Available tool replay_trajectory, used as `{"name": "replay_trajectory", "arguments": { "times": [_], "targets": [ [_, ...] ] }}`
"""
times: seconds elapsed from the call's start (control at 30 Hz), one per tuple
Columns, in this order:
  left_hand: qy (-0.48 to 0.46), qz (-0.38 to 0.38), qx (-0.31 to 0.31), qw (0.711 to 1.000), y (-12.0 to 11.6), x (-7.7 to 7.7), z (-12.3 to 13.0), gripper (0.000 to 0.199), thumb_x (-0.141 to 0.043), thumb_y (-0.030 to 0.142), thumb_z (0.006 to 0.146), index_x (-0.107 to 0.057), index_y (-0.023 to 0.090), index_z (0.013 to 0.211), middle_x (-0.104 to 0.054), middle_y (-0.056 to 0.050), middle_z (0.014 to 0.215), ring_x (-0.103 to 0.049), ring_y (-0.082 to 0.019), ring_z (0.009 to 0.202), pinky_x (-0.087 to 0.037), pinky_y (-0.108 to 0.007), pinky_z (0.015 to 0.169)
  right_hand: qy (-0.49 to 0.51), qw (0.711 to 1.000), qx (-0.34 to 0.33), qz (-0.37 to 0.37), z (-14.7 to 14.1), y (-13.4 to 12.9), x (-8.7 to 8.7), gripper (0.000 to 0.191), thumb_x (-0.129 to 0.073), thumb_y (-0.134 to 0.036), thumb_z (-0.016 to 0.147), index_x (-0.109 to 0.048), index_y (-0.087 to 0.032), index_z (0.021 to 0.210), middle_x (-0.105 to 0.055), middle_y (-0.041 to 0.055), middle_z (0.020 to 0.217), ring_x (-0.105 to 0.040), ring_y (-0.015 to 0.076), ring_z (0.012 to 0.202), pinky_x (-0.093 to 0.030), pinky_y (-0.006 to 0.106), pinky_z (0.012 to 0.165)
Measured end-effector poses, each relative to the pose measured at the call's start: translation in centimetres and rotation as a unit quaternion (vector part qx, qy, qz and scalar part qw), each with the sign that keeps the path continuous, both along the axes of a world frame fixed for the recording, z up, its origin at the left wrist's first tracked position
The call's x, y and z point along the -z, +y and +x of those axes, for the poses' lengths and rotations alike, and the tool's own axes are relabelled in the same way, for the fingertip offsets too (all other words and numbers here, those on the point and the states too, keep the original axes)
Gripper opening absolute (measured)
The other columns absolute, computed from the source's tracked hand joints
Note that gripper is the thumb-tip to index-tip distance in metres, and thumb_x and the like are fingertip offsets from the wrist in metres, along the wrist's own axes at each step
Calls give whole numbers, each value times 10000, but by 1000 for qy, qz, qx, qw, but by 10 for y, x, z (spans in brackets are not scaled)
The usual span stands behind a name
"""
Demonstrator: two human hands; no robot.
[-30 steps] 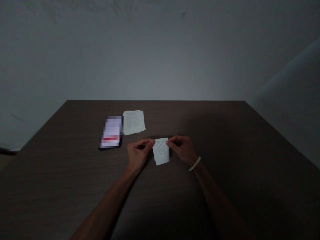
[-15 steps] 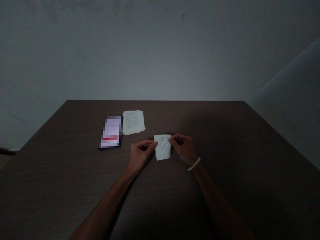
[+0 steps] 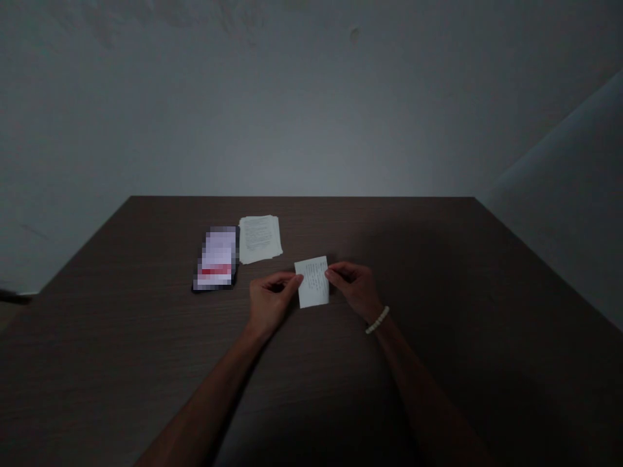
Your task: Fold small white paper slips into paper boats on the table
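The left hand [image 3: 272, 303] pinches the left edge of a small written paper [image 3: 312, 285] between thumb and finger, and the right hand [image 3: 354, 288] pinches its right edge near the top corner. The paper spans the space between the two grips. Beyond the left hand's grip lies a stack of papers [image 3: 260, 239], with a phone [image 3: 217, 258] just beside it, farther left of that grip. A beaded bracelet [image 3: 378, 320] circles the wrist behind the right hand's grip.

A broad desk [image 3: 389, 233] with a dark brown, faintly grained top is set against a blue-grey wall [image 3: 311, 104], whose surface is marked by faint blotches. At the right, the wall is crossed by a slanting edge. The room is dimly lit, and the desk's right side is darkened by shadow.
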State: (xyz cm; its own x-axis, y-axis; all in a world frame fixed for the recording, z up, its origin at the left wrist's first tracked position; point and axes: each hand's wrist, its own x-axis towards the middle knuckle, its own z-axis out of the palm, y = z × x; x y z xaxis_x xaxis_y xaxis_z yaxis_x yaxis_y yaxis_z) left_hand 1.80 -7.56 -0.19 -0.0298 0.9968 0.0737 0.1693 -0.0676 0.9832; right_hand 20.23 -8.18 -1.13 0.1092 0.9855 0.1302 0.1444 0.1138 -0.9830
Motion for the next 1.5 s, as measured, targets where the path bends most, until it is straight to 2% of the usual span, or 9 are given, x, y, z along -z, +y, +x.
{"name": "replay_trajectory", "arguments": {
  "times": [0.13,0.43,0.87,1.2,1.5],
  "targets": [
    [-15,-2,-1,1000,0,1,-1,200,-739,350,714,-758,159,767,-751,-71,766,-691,-191,674,-556,-297,637,-4,1000,-18,-3,1,-1,0,159,-699,-359,746,-725,-203,754,-730,24,733,-664,160,659,-529,282,617],
    [0,4,-4,1000,0,4,-1,214,-741,367,716,-761,161,772,-751,-74,768,-691,-200,683,-563,-311,641,-43,999,-8,8,-1,-2,-2,162,-684,-342,755,-687,-187,710,-701,25,676,-641,157,619,-504,268,570],
    [5,0,43,999,-2,1,2,213,-732,374,720,-764,169,768,-751,-63,760,-688,-195,677,-546,-289,632,-39,999,26,15,1,0,-1,197,-669,-378,764,-654,-190,705,-669,12,654,-604,144,600,-478,251,551],
    [4,4,-10,1000,0,1,1,221,-738,365,698,-756,154,764,-749,-72,741,-684,-204,647,-557,-315,608,4,1000,2,-1,0,-1,0,154,-696,-361,746,-718,-209,754,-725,17,734,-659,161,670,-527,283,635],
    [-3,2,-6,1000,0,0,0,166,-743,321,711,-759,164,763,-751,-70,762,-692,-191,678,-558,-297,640,-23,1000,0,-2,1,-1,-1,135,-692,-337,751,-716,-206,734,-731,28,728,-670,171,674,-522,287,630]
  ]
}}
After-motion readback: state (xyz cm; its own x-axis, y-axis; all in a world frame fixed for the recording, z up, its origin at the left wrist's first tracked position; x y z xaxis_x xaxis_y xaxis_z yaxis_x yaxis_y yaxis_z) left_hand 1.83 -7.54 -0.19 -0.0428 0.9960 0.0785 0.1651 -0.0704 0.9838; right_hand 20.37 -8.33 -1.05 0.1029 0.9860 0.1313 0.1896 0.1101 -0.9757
